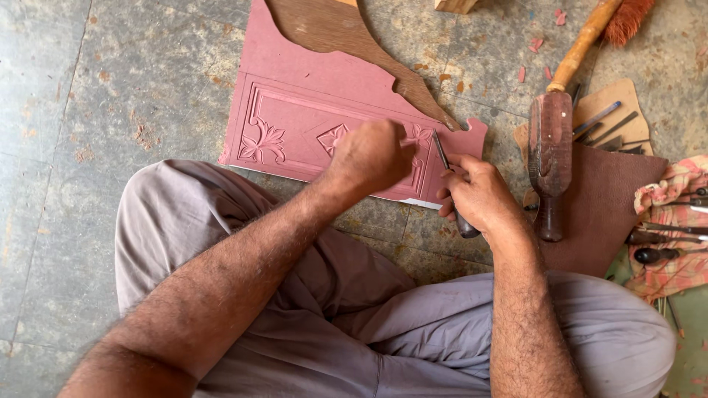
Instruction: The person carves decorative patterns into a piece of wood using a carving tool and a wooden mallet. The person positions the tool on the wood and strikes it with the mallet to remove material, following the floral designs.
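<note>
Pink carved wooden panel [295,118] is lying on the stone floor [88,147] before our knees; flower and diamond motifs cut, right end unfinished; our left hand [369,158] is pressing it, fist closed, our right hand [476,195] gripping a slim metal chisel [442,155]

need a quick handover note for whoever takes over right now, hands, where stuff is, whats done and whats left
Left hand: fisted, resting on the carved panel, steadying it.
Right hand: shut on a chisel, tip at the panel's right end.
Panel lies flat on the stone floor in front of the crossed legs.
Wooden mallet lies untouched on a brown mat to the right; more chisels sit beyond it.
Done: border grooves, a flower at the left, a diamond motif mid-panel.
Left: the carving at the right end, partly hidden by the hands.
</note>
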